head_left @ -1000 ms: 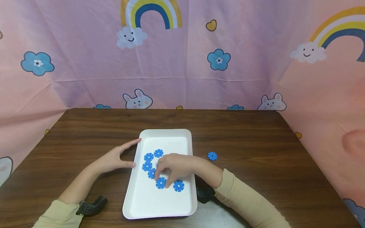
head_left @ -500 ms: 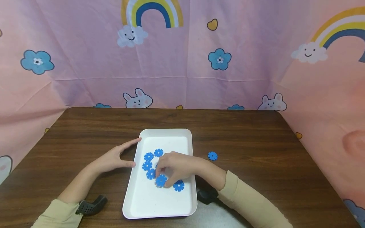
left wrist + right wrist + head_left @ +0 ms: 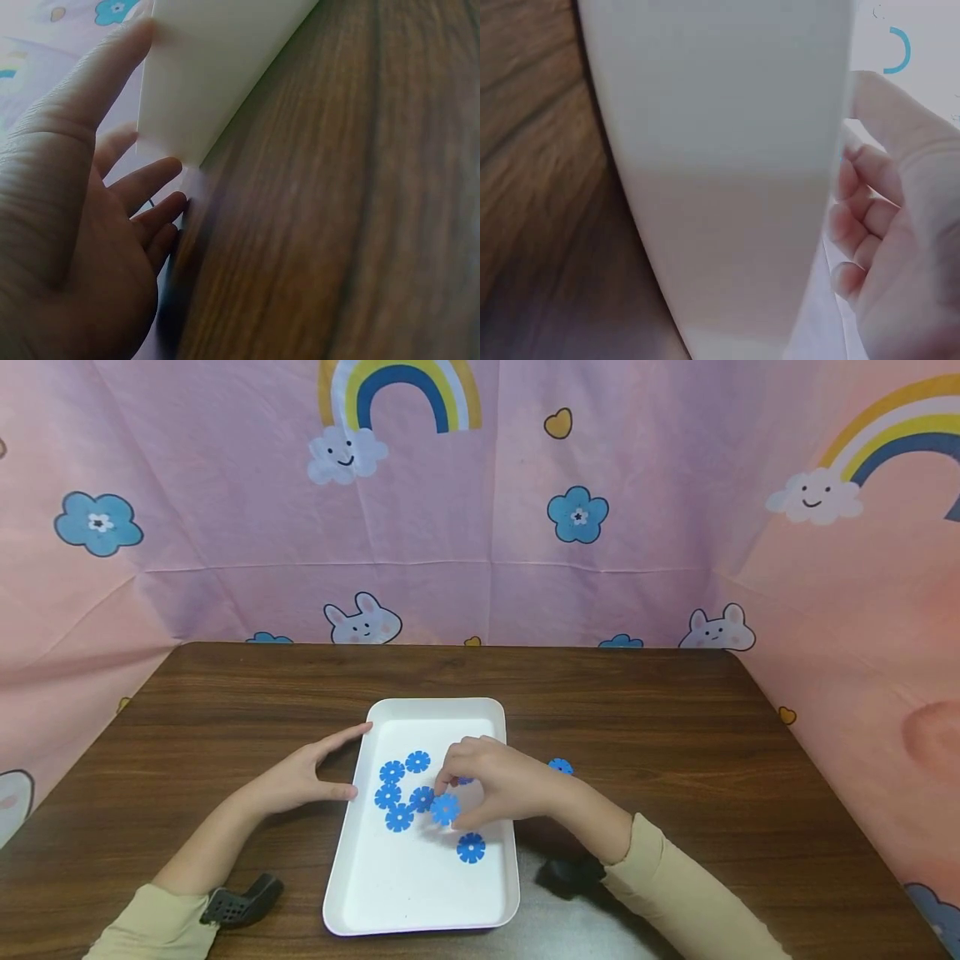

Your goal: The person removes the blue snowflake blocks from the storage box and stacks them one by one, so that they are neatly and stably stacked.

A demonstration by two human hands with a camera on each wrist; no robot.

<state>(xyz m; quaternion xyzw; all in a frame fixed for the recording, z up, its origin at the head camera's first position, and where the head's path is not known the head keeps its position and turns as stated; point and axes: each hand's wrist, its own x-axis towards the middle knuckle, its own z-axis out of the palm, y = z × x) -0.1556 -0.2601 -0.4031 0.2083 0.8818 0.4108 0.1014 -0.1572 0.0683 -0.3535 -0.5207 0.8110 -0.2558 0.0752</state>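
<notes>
A white tray (image 3: 416,893) stands on the table, several blue notched plastic discs lying in it. With thumb and fingers my right hand (image 3: 510,781) pinches one blue notched disc (image 3: 446,810), raised over the tray's middle. Behind it a cluster of discs (image 3: 399,817) lies left of centre, and a single disc (image 3: 471,848) sits nearer the front. My left hand (image 3: 296,781) is spread at the tray's left rim, thumb and a fingertip touching it. The tray's outer wall (image 3: 217,67) fills much of the left wrist view. In the right wrist view, the wall (image 3: 720,112) hides the pinched disc.
One more blue disc (image 3: 560,766) lies on the brown wooden table (image 3: 660,718) right of the tray, partly behind the right forearm. A patterned pink and purple cloth (image 3: 442,527) hangs behind the table and along its sides.
My right hand has picked up a blue disc from the front of the cluster and moved it up and to the right. The left hand stays at the rim.
</notes>
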